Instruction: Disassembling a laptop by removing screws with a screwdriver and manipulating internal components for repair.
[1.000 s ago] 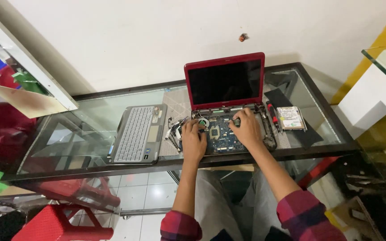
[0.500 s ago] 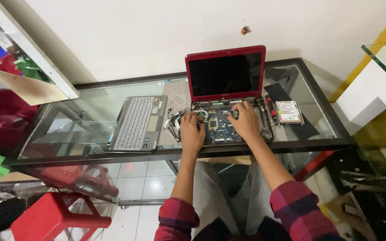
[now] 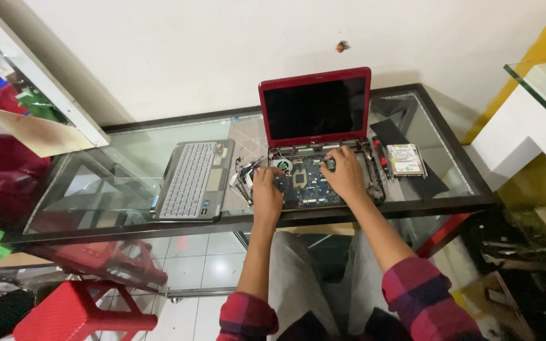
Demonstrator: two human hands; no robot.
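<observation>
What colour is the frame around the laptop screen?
Red; the laptop screen frame shows best in the head view.

We see both hands on the opened red laptop (image 3: 315, 136): left hand (image 3: 267, 192) and right hand (image 3: 344, 173) rest on its bare circuit board (image 3: 304, 183), perhaps pinching something small.

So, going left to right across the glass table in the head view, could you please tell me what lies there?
Removed grey keyboard panel → left hand → exposed blue circuit board of the opened red laptop → right hand → red-handled screwdriver → bare hard drive.
</observation>
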